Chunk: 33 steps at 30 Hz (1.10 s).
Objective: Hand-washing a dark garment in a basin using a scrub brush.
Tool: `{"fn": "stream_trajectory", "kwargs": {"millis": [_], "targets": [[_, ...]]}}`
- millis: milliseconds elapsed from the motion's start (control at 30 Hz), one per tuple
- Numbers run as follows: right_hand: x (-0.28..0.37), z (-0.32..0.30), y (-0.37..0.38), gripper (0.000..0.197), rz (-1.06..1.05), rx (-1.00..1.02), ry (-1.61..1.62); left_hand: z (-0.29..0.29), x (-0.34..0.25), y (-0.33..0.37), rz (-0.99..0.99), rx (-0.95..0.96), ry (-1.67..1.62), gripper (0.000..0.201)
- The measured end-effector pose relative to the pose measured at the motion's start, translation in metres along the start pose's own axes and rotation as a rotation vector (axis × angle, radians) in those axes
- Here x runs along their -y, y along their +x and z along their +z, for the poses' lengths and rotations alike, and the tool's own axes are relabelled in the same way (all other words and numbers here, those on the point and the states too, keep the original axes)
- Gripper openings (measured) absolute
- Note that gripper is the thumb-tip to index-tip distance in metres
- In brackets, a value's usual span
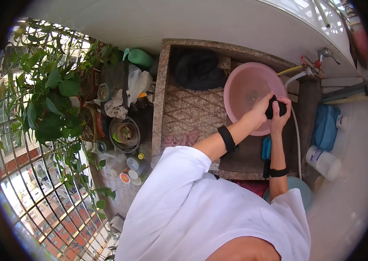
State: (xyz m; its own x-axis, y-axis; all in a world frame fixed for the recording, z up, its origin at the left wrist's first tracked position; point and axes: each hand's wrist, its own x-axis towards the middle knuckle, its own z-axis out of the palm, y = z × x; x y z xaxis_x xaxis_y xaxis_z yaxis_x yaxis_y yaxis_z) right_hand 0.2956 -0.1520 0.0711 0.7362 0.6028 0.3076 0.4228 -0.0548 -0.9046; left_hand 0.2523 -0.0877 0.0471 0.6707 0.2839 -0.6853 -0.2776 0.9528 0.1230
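Observation:
A small black bundle (273,108), probably balled-up cloth, is squeezed between my two hands over the right side of a pink basin (231,89). My left hand (260,108) wraps it from the left, and my right hand (281,116) curls round its right side. Both hands are closed on it; its full shape is hidden by the fingers. The basin holds what looks like shallow water. It stands in a speckled stone sink with a ridged washboard (194,106) to the left. A heap of dark cloth (197,67) lies at the washboard's far end.
A tap (324,55) with hoses sits at the far right. A blue brush-like object (266,148) lies below the basin. Right of the sink are a blue container (326,126) and a white bottle (323,162). Plants (55,91), a green bottle (139,58) and jars crowd the left.

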Motion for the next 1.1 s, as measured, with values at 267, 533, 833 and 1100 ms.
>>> {"fn": "stream_trajectory", "kwargs": {"millis": [267,533,833,1100], "targets": [[0.006,-0.010,0.002,0.022,1.123,0.026,1.145,0.042,0.018,-0.043,1.366,-0.002,0.945,0.012],[-0.058,-0.058,0.034,0.021,0.960,0.310,0.387,0.022,0.023,-0.027,1.653,0.840,1.295,0.013],[-0.031,0.012,0.077,0.024,1.009,1.407,0.165,-0.017,0.013,-0.002,1.611,1.239,2.003,0.008],[-0.058,0.041,0.039,0.025,0.677,1.492,-0.623,-0.047,0.041,0.026,1.253,1.228,2.698,0.011]]}}
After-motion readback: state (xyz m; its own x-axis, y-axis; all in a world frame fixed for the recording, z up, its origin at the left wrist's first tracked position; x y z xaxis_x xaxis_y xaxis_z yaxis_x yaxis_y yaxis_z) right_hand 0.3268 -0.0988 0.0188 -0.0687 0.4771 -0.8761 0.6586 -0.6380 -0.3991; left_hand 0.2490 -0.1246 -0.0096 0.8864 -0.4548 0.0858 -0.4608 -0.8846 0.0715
